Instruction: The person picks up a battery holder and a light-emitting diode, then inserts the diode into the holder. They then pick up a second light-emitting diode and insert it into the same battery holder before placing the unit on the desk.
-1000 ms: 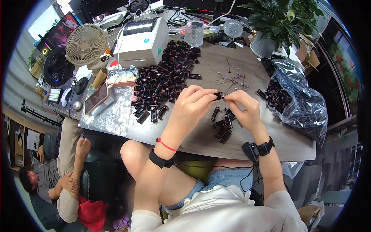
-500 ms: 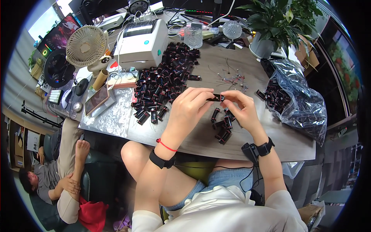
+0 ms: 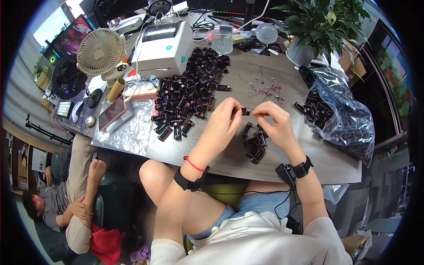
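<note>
Above the desk [image 3: 329, 158], your left hand [image 3: 224, 118] clamps the black cylinder [image 3: 246, 111]; your right hand [image 3: 277, 126] angles inward, thumb and forefinger together beside its end, whether gripping anything unclear. Since half a second ago, those fingertips have closed together and your left hand has shifted right.

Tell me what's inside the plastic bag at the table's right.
In the mouth of the plastic bag lie heaped small black cylinders. Its shiny, crumpled film covers the rest, so deeper contents cannot be told.
</note>
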The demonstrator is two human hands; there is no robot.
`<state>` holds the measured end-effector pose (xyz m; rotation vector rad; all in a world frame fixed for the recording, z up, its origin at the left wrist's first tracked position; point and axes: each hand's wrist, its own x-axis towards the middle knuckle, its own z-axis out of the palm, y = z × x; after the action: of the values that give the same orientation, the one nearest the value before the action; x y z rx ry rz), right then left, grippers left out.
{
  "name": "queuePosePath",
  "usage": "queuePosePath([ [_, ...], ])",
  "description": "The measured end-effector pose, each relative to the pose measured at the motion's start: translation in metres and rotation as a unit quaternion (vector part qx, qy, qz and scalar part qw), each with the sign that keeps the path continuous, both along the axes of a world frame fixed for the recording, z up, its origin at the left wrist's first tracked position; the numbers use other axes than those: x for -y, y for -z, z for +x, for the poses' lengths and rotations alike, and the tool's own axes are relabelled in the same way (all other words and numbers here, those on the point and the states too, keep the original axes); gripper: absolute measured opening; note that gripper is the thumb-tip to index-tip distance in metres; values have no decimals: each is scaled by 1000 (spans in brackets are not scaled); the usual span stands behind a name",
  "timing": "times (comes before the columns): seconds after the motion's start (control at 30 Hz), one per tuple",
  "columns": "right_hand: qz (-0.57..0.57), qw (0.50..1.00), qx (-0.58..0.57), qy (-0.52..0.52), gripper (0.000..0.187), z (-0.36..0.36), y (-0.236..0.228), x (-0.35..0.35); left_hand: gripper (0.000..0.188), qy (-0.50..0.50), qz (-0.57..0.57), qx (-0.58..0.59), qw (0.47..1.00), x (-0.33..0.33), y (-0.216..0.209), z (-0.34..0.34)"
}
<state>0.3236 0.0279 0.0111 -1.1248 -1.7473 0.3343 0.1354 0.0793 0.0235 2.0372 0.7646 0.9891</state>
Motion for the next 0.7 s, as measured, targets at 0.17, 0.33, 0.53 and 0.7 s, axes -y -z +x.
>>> queuePosePath([
  [0.17, 18, 1000, 16, 3, 14, -8, -5, 1, 8, -10, 78, 21, 997, -3, 12, 1],
  [0.33, 15, 1000, 11, 1, 14, -10, 0, 0, 6, -16, 92, 9, 996, 0, 9, 3],
  [0.53, -72, 996, -55, -16, 15, -12, 11, 0, 4, -29, 129, 1, 991, -2, 11, 3],
  [0.7, -211, 912, -346, -69, 23, -23, 18, 3, 4, -46, 162, 1, 986, -2, 14, 5],
])
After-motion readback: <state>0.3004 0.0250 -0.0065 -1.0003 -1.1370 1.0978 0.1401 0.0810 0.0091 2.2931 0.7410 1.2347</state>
